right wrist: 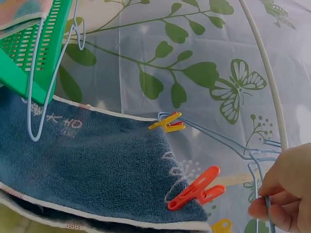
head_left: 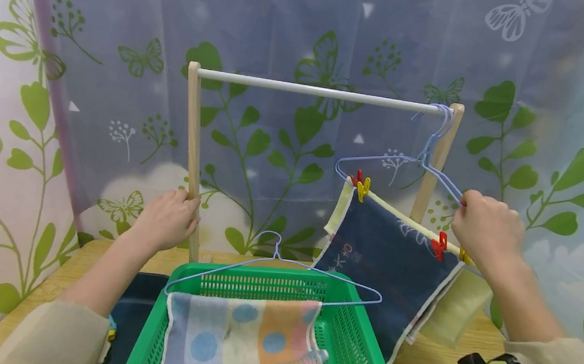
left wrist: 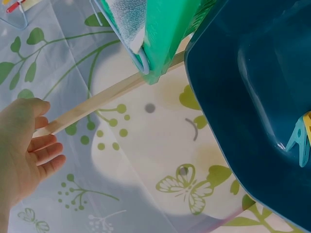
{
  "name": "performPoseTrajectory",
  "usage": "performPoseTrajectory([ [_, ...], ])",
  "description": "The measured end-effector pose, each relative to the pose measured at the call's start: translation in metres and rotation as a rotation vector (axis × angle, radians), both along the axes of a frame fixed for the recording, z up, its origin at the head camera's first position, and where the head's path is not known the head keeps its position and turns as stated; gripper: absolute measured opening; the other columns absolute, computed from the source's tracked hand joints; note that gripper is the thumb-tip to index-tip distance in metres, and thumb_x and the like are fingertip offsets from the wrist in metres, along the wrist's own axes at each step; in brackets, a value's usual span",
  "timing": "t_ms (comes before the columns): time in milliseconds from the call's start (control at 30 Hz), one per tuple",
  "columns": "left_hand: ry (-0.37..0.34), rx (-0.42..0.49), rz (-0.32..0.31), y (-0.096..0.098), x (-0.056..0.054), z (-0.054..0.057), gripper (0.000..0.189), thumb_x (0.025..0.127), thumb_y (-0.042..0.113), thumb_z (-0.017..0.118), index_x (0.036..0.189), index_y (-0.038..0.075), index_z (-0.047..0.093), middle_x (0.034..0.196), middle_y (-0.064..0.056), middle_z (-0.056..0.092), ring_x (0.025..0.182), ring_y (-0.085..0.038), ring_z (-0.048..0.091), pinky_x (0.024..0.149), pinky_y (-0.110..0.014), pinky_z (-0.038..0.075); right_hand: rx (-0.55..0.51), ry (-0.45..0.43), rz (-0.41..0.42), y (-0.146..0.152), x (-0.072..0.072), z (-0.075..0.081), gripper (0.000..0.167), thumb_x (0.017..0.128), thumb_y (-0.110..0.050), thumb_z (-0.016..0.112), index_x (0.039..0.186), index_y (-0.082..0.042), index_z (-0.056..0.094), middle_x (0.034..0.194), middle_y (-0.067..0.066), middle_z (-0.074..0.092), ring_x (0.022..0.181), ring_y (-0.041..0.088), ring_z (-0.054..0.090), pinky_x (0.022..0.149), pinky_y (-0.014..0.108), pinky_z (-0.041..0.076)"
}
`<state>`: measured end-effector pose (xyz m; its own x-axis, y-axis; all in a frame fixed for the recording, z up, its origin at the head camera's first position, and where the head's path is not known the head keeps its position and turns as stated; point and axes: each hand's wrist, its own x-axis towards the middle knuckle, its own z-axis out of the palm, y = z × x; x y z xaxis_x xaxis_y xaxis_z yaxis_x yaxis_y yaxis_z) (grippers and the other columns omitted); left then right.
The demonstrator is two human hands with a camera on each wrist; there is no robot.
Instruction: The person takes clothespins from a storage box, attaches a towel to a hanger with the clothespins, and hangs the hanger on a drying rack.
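My left hand (head_left: 168, 220) holds the left wooden post (head_left: 195, 153) of a small hanging rack. The right hand (head_left: 488, 228) pinches the right arm of a light-blue wire hanger (right wrist: 260, 179). Hangers hook over the right end of the white rail (head_left: 308, 90). A dark blue towel (head_left: 375, 257) with white edging hangs there at a slant, fixed by a red clothespin (head_left: 440, 246) and a yellow clothespin (head_left: 363, 189) among others. Behind it hangs a pale yellow cloth (head_left: 456, 309).
A green basket (head_left: 360, 340) stands in front of the rack. A pastel dotted towel (head_left: 236, 338) on another blue hanger (head_left: 277, 252) lies over it. At the left is a dark blue tub (left wrist: 228, 97) with clothespins (left wrist: 299, 141) inside. A patterned curtain (head_left: 271, 35) hangs behind.
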<state>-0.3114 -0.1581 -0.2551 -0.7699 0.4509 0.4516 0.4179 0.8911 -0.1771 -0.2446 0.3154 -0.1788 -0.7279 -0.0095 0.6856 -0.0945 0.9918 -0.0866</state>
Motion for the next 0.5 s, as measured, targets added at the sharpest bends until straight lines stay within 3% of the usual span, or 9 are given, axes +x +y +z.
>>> performPoseTrajectory([
  [367,0.005,-0.007,-0.004,0.000,-0.001,0.000,0.034,0.088,0.014,0.059,0.116,-0.006,0.060,0.107,-0.026,0.055,0.096,-0.040,0.054,0.076,-0.047,0.048,0.015,0.055,0.033,0.003,0.001,-0.004,0.013,0.082,-0.004,0.045,0.077,0.002,0.055,0.059,0.014,0.052,0.043,0.029,0.043,0.037,0.042,0.032],
  [500,0.011,-0.018,0.000,-0.001,0.000,0.000,0.034,0.088,0.014,0.059,0.116,-0.005,0.060,0.107,-0.026,0.055,0.095,-0.040,0.054,0.075,-0.047,0.049,0.063,0.179,0.049,-0.004,0.006,-0.011,0.014,0.083,-0.007,0.049,0.079,0.003,0.058,0.073,0.019,0.057,0.048,0.034,0.047,0.035,0.045,0.032],
])
